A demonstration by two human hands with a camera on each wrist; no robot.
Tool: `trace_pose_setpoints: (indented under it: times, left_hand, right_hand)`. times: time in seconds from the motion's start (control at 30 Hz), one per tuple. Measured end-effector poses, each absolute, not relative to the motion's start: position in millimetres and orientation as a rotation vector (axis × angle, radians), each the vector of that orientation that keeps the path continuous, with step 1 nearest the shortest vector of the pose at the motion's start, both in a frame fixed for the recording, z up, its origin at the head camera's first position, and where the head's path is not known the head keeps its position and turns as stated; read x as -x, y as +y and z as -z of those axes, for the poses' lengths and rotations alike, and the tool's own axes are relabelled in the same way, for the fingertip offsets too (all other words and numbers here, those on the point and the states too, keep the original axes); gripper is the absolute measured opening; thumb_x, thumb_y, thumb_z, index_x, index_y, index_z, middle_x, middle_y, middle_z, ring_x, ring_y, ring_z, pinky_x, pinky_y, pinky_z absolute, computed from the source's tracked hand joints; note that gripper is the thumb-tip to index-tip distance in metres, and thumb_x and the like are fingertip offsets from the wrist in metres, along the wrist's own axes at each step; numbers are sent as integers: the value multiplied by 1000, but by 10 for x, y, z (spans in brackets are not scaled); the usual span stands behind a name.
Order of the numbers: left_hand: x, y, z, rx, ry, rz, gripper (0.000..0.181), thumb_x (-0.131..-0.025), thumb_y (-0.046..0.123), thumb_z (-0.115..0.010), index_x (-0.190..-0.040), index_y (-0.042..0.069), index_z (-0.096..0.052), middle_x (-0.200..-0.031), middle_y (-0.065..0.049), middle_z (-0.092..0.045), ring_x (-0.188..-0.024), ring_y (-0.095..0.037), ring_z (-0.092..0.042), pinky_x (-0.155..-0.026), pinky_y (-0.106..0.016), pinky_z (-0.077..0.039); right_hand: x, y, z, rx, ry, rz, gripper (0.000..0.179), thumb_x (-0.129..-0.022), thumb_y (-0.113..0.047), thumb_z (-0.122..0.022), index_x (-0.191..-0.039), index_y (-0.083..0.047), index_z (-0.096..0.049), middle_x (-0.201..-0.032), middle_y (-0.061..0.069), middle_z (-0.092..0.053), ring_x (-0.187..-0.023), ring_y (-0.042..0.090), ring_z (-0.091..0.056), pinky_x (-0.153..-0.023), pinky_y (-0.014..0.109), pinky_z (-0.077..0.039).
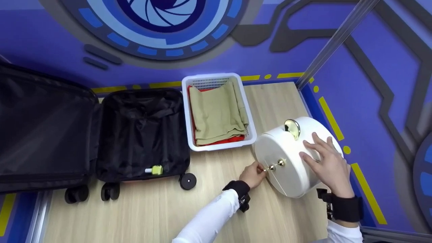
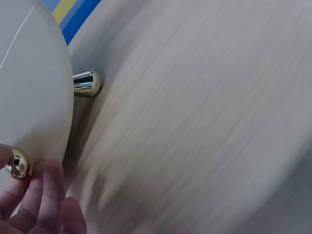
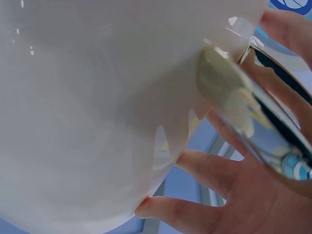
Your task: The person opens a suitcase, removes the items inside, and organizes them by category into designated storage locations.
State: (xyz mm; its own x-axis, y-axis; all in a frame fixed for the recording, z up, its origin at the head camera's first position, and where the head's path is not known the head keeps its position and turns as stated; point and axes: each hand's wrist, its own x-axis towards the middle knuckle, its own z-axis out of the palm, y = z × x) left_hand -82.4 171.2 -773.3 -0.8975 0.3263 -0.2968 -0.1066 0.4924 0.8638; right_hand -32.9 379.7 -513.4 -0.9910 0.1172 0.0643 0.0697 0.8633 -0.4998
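A glossy white drum-shaped case [image 1: 290, 175] lies on the wooden table at the right, its round front facing left. Gold knobs [image 1: 281, 162] stick out of that front beside a thin seam, and a gold ring handle [image 1: 292, 128] sits on its upper side. My left hand [image 1: 253, 174] pinches a gold knob [image 2: 19, 165] between thumb and fingers. With fingers spread, my right hand [image 1: 329, 165] rests on the curved side of the case. In the right wrist view, its fingertips [image 3: 146, 207] touch the white wall near a gold handle [image 3: 229, 87].
Left of the case, a white basket [image 1: 221, 147] holds folded khaki cloth [image 1: 217, 111] over red cloth [image 1: 236, 138]. An open black suitcase [image 1: 141, 135] lies farther left, with a small yellow-green object [image 1: 156, 169] inside. Purple walls [image 1: 357, 84] border the table at the back and right.
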Motion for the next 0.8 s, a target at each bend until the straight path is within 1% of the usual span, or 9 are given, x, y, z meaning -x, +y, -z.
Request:
trace_pose_setpoints:
  times: [0.13,0.17,0.23,0.37,0.47,0.57,0.6,0.63,0.8]
  left_hand:
    - [845,1741,7713,-171,2295,-1428,14,-97,24,-80,-95,25,-66,-90,16,-74,-79,3,-58,-73,-19,-45]
    - [850,1742,7713,-172,2293,-1430,15,-96,23,-80,-95,24,-65,-90,17,-72,-79,3,-57,-73,-19,-45]
    - [856,1739,7712,-183,2297,-1421,17,-95,22,-81,-94,24,-64,-88,18,-69,-78,1,-56,-71,-20,-43]
    - [836,1678,7680,-230,2330,-1362,20,-96,24,-80,-95,22,-60,-85,19,-61,-74,-1,-51,-67,-21,-40]
    - [771,1580,7593,-256,2341,-1342,21,-97,26,-79,-96,21,-58,-84,19,-58,-74,-1,-50,-66,-20,-39]
    - [683,1426,7480,-276,2338,-1342,22,-96,27,-78,-97,22,-57,-85,17,-60,-75,-2,-52,-66,-20,-41]
    - [657,1352,7418,-276,2322,-1338,22,-96,26,-79,-98,22,-58,-87,15,-63,-76,-3,-55,-68,-21,-43]
    - [632,1277,7389,-280,2320,-1330,21,-96,27,-79,-99,22,-58,-88,13,-64,-77,-4,-56,-69,-21,-44]
    - [547,849,7463,-332,2326,-1270,22,-94,31,-80,-100,24,-59,-93,14,-70,-79,-1,-58,-69,-22,-47]
  right_hand:
    - [328,3800,5127,146,-2938,-781,50,-100,-37,-85,-141,-10,-78,-168,20,-57,-160,65,-37,-65,48,-58]
    - [328,3799,5127,148,-2939,-782,50,-100,-37,-84,-141,-10,-78,-169,19,-57,-160,65,-37,-65,49,-58]
    - [329,3797,5126,151,-2945,-781,50,-100,-37,-84,-141,-10,-78,-169,19,-57,-161,64,-37,-67,49,-59]
    - [334,3788,5127,156,-2959,-794,51,-101,-40,-83,-143,-11,-77,-170,17,-56,-163,62,-36,-65,40,-54]
    - [328,3788,5125,152,-2956,-795,51,-101,-40,-83,-143,-11,-77,-170,17,-56,-162,62,-36,-67,44,-56]
    - [318,3800,5125,147,-2953,-789,51,-101,-39,-83,-142,-11,-77,-170,18,-56,-162,63,-37,-74,58,-61]
    - [316,3802,5125,146,-2950,-791,51,-101,-38,-84,-142,-11,-77,-170,18,-56,-161,64,-36,-79,65,-61]
    - [316,3802,5126,147,-2949,-795,50,-101,-38,-84,-142,-11,-77,-170,18,-55,-161,64,-36,-81,69,-60]
    - [325,3803,5122,139,-2939,-794,50,-100,-39,-84,-141,-10,-78,-170,19,-56,-160,65,-37,-78,69,-60]
